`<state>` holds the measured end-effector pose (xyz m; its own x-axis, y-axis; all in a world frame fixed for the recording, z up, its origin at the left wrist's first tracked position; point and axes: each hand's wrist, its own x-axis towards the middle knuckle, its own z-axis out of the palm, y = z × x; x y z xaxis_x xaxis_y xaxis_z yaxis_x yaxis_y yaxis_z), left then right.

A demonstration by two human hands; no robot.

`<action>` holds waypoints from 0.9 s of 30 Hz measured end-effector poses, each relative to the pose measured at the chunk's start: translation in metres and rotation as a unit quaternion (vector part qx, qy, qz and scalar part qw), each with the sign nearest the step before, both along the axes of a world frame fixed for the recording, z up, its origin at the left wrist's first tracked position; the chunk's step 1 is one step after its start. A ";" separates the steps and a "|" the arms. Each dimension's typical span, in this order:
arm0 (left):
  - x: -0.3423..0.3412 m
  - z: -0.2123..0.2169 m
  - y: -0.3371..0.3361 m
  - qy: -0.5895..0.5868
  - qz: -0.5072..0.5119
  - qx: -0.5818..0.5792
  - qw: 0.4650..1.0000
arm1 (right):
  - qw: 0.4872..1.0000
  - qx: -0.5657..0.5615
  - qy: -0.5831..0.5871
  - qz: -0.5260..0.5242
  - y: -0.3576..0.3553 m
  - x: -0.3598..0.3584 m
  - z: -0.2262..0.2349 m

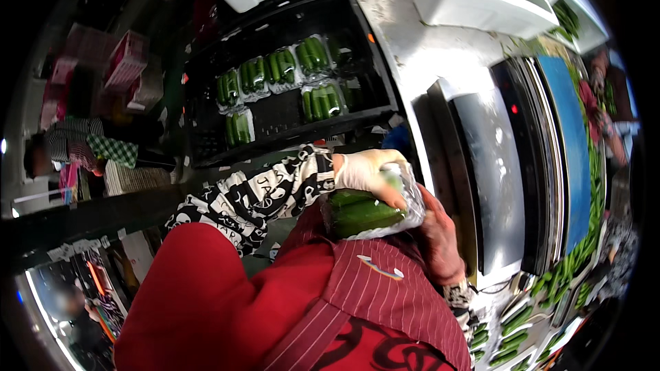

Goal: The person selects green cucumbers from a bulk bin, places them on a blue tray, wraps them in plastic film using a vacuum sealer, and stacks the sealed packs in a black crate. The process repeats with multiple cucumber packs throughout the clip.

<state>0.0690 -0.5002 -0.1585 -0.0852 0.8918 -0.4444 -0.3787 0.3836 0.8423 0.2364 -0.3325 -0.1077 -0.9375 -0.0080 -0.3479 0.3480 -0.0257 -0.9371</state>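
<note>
Far left, bkgd: pink crates point(120, 58), blurred. Center-left: black crate point(282, 89) w/ six wrapped packs of green cucumbers point(282, 66), lying flat in rows. Below it, patterned black-white sleeve point(265, 192) running to left hand point(368, 172) in pale glove, grip closed over top of wrapped cucumber tray point(371, 209). Tray held mid-frame against red striped apron point(385, 282), above tabletop level, wrap shiny, cucumbers side by side. Right hand point(440, 237) in reddish glove, cupping tray from right side & beneath, grip clasped on it. Right of hands: steel wrapping machine point(495, 185) w/ blue belt point(567, 144). Top right: white foam boxes point(474, 3) w/ cucumbers. Far right: loose cucumbers point(584, 247) piled along the edge.
</note>
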 end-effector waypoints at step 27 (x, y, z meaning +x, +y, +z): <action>-0.130 -0.217 -0.294 0.177 0.459 -0.619 0.613 | 0.977 0.017 -0.168 0.130 -0.241 -0.278 -0.322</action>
